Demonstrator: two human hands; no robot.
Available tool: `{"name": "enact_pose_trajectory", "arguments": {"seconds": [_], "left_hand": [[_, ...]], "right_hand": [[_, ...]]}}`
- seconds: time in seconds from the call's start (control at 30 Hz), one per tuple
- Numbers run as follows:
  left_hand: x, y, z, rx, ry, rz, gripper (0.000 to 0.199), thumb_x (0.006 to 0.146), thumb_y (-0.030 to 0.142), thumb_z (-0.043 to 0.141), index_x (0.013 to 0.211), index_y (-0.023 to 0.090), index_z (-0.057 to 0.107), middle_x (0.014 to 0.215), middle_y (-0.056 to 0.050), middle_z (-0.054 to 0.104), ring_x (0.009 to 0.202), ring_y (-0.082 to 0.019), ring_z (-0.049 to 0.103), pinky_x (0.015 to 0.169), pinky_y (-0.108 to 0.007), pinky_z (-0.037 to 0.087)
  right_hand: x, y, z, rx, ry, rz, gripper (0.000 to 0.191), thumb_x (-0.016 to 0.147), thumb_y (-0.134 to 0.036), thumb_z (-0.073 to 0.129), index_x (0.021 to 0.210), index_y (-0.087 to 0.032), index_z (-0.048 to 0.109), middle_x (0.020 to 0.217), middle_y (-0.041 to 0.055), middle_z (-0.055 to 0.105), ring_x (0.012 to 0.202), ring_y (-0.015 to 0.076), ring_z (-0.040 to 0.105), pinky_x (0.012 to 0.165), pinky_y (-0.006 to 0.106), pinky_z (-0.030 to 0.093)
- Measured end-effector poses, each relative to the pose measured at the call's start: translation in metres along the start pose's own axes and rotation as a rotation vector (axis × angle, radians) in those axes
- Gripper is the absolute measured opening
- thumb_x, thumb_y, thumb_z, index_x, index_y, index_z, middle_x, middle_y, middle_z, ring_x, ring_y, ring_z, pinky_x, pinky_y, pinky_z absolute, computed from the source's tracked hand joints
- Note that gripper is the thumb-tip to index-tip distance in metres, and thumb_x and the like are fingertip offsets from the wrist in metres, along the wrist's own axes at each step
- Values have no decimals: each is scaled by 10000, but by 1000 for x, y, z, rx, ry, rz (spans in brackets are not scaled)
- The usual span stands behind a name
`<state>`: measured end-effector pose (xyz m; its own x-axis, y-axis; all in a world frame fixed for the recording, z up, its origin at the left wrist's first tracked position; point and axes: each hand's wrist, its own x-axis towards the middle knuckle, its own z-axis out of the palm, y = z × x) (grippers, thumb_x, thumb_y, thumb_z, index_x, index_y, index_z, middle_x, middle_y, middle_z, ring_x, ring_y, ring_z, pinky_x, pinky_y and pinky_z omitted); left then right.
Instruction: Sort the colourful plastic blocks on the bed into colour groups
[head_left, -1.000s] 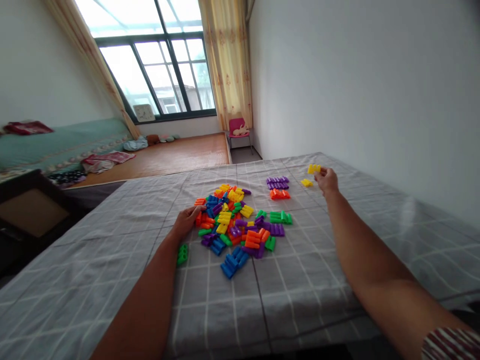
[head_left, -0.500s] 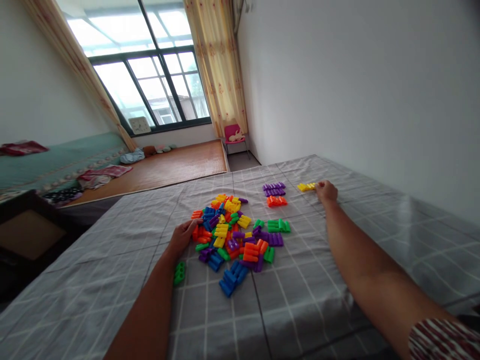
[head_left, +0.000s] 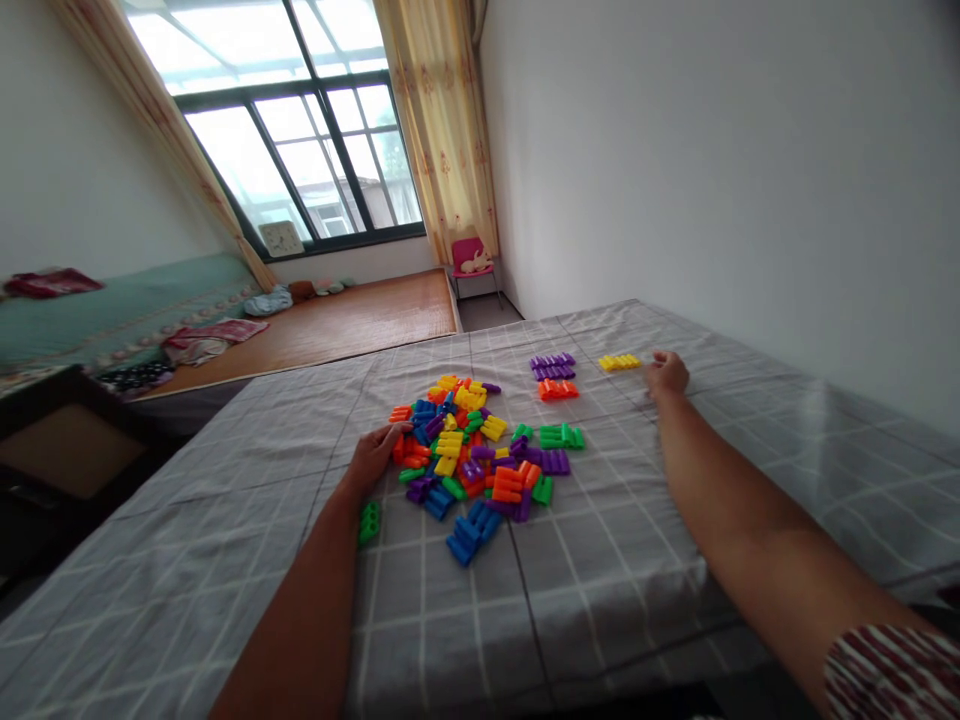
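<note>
A mixed pile of colourful plastic clips, among them a yellow piece (head_left: 448, 446) and a blue piece (head_left: 472, 532), lies on the grey checked cloth (head_left: 600, 590). My left hand (head_left: 379, 452) rests at the pile's left edge, its fingertips at an orange piece (head_left: 409, 452); whether it grips that is unclear. Beyond the pile on the right are purple rows (head_left: 553, 367), an orange row (head_left: 559, 390) and a yellow row (head_left: 619, 363). My right hand (head_left: 667, 374) is just right of the yellow row, apart from it, fingers curled; anything inside is hidden.
A green piece (head_left: 369, 523) lies beside my left forearm. Another green row (head_left: 562, 437) is right of the pile. A white wall (head_left: 712, 180) borders the cloth on the right. Farther back are a brown mat (head_left: 375, 318) and a pink chair (head_left: 469, 255).
My right hand has let go of the yellow row and moved slightly right, leaving a gap. My left hand stays at the pile's edge. The camera view has shifted slightly.
</note>
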<state>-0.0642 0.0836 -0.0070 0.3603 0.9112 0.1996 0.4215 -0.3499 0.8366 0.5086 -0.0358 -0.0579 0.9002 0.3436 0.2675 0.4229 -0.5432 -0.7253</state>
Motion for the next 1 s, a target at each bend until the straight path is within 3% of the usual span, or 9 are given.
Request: {"name": "enact_pose_trajectory", "arguments": {"seconds": [0.17,0.33,0.4,0.47,0.63,0.73,0.87,1.0], "left_hand": [[0,-1,0,-42,-1,-3,486,755,635,576,867,202,766,1081,-66,747,1064,-276,654,945,-343,492],[5,-13,3,-31,7,1,500,768,635,568,904,199,772,983,-55,764,967,-256,680,893,-331,501],[8,-18,6,-62,12,20,511,765,645,569,911,199,773,988,-56,763,965,-249,681,887,-326,501],[9,-21,7,-101,20,26,535,762,663,563,915,195,773,993,-64,763,961,-245,682,875,-323,503],[7,-18,8,-95,2,25,616,778,711,503,903,171,772,911,-75,765,916,-240,678,816,-308,504],[4,-14,7,-82,-6,48,649,792,721,472,866,151,772,809,-70,753,847,-225,671,782,-298,497],[3,-11,6,-77,-26,84,654,802,719,459,840,146,773,707,-57,723,783,-210,652,725,-285,481],[3,-14,6,-69,-17,90,627,799,704,479,848,154,775,691,-47,713,776,-209,643,716,-282,475]], "right_hand": [[4,8,-9,55,-14,61,376,765,-165,495,1101,-127,658,1096,150,689,988,260,644,878,339,491],[-5,-3,-21,-21,-50,48,381,810,-178,490,1148,-89,640,1155,184,670,1049,280,635,916,363,482],[-21,-24,-23,-5,-83,-67,387,836,-191,483,1184,-93,619,1194,180,658,1064,262,634,937,358,477],[-47,-54,-21,77,-202,-249,366,850,-211,499,1182,-111,617,1196,160,664,1033,227,648,919,331,489],[-135,-142,-2,213,-773,-767,262,847,-294,590,1036,-143,693,1043,100,724,917,189,666,850,314,515],[-176,-183,15,174,-1003,-1013,245,810,-237,641,1039,-179,705,1057,67,723,903,175,669,832,300,520],[-202,-211,30,53,-1067,-1244,389,686,-135,741,1066,-203,696,1087,55,704,928,185,656,816,288,511],[-207,-210,32,67,-1059,-1301,366,687,-173,763,1047,-184,698,1003,59,701,838,174,647,737,267,504]]}}
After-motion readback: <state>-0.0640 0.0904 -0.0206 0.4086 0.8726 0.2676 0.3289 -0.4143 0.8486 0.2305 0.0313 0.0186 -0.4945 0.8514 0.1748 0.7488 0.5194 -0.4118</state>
